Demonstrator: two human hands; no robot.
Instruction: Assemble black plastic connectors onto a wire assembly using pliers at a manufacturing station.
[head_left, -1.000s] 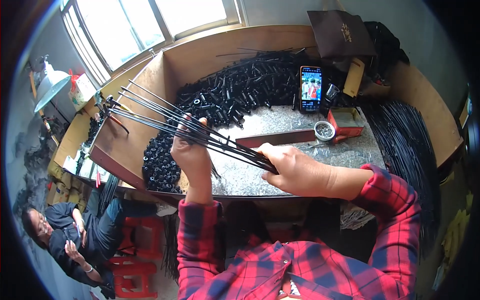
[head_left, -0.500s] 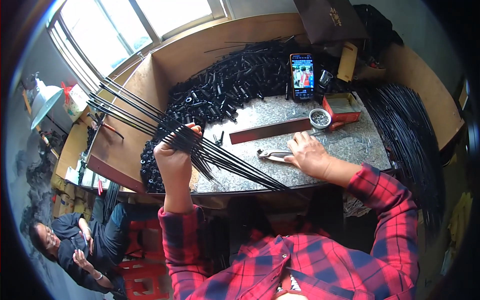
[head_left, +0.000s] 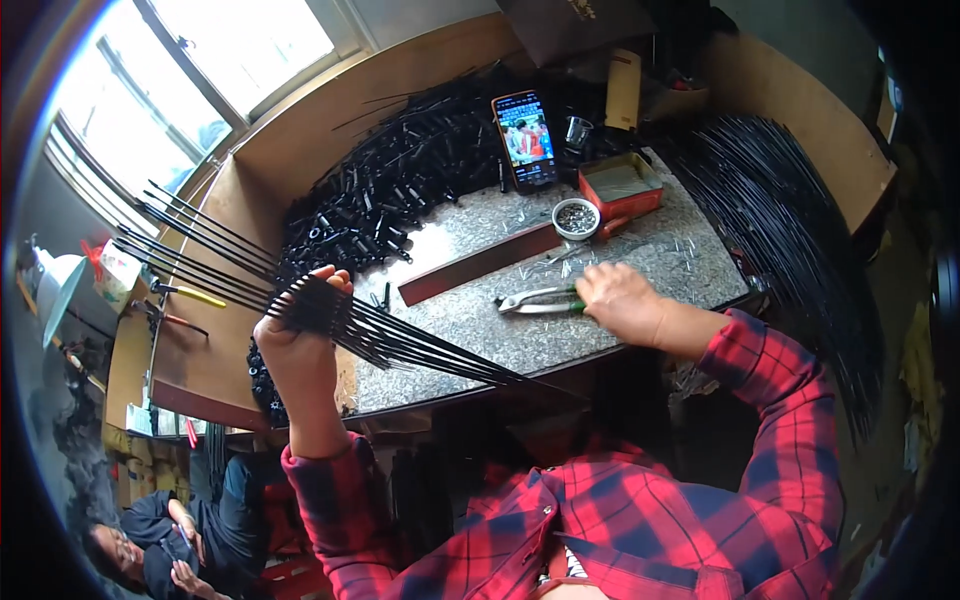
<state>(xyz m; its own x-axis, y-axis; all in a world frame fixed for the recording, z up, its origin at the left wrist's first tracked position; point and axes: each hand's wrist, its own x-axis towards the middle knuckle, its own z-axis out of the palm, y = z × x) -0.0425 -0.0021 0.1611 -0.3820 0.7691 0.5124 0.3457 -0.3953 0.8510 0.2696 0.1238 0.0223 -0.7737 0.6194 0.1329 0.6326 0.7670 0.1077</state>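
Observation:
My left hand (head_left: 302, 325) is closed round a bundle of thin black rods (head_left: 400, 338), held slantwise above the left part of the worktop. The rods fan apart at their upper left ends and draw together toward the lower right. On the speckled stone worktop (head_left: 470, 345), my right hand (head_left: 630, 308) is closed over the handle ends of a pair of pincers (head_left: 535, 300) with green grips. The metal jaws point left, and the palm hides the handle tips. A long dark red bar (head_left: 480, 263) lies behind the pincers.
Black tubular parts (head_left: 370, 195) are heaped at the back left, below a wooden side wall (head_left: 215, 290). A phone (head_left: 525, 142) stands near a white bowl of small metal bits (head_left: 577, 218) and a red tin (head_left: 622, 185). Many black rods (head_left: 790, 210) lie right. Another person (head_left: 165, 545) sits lower left.
The whole view has turned and shifted, so the bench appears farther left. My right hand has slid back along the pincers, uncovering green grips. My left hand still holds the rods.

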